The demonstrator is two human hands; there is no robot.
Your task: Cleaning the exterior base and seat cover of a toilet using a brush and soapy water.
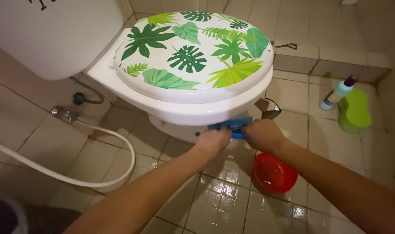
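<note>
A white toilet (pixel 197 113) stands in the middle with its lid (pixel 193 52) shut; the lid is printed with green leaves. Both my hands reach under the front of the bowl. My left hand (pixel 212 141) and my right hand (pixel 263 134) are closed together on a blue brush or sponge (pixel 234 125), pressed against the base of the bowl just below the rim. Most of the blue thing is hidden by my fingers.
A red bowl (pixel 273 174) lies on the wet tiled floor under my right forearm. A green jug (pixel 353 110) and a teal bottle (pixel 336 93) stand at the right by a tiled step. A white hose (pixel 98 130) loops on the left floor below the cistern (pixel 50 34).
</note>
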